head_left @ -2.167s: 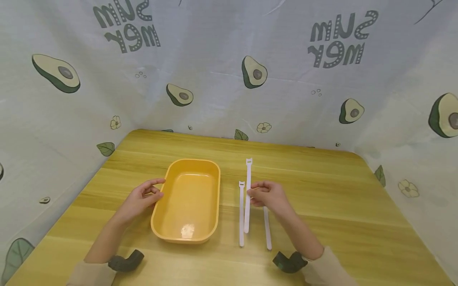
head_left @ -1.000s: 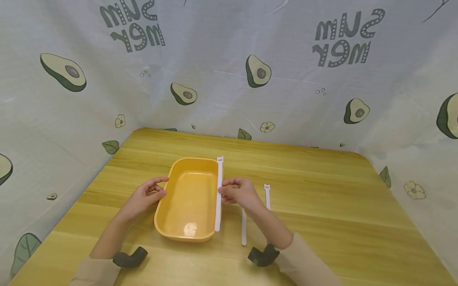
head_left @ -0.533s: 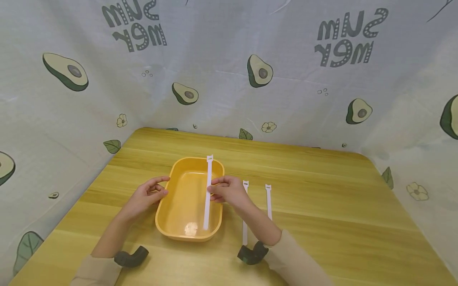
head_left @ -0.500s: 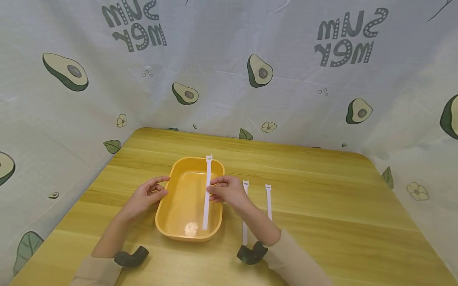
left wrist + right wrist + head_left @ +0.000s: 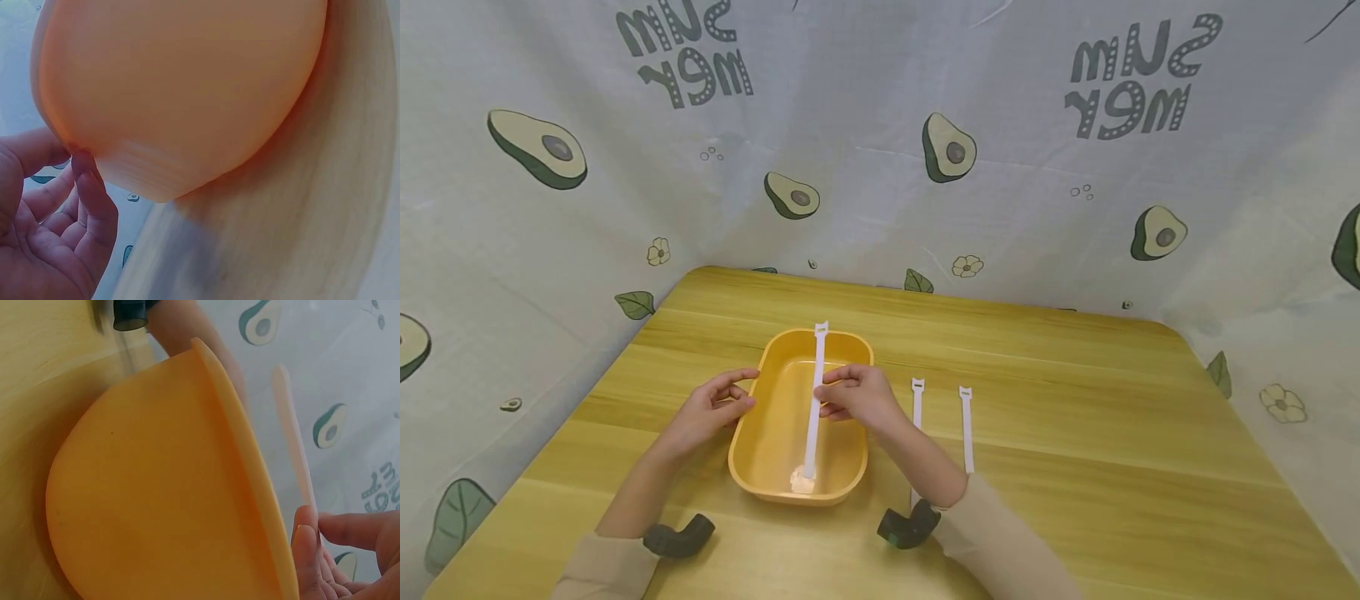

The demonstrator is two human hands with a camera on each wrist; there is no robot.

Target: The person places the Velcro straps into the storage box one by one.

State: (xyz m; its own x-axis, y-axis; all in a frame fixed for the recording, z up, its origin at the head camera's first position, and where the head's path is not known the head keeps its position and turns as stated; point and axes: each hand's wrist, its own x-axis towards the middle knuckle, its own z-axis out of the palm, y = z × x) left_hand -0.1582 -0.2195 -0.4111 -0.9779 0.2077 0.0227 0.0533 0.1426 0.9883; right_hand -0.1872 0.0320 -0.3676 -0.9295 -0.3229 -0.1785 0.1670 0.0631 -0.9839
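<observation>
A yellow rectangular box (image 5: 772,425) with rounded corners stands on the table. At its left rim, my left hand (image 5: 711,404) holds the edge between thumb and forefinger; the left wrist view shows these fingertips (image 5: 86,164) against the box's outer side. My right hand (image 5: 859,396) pinches a white hook-and-loop cable tie (image 5: 812,433) near its middle, with the slotted head pointing away. The tie hangs over the box's opening, and the right wrist view shows the tie (image 5: 292,431) above the rim. To the right lie two more white cable ties, one (image 5: 917,400) partly behind the right forearm, the other (image 5: 967,429) farther right.
The wooden table (image 5: 1075,417) extends to both sides and behind the box. A pale cloth (image 5: 865,100) printed with avocados hangs along its back and sides. Dark curved pieces (image 5: 679,536) sit at both wrists.
My right hand has carried the cable tie leftward from beside the other two ties, across the box's right rim, to over its middle. My left hand has stayed at the left rim.
</observation>
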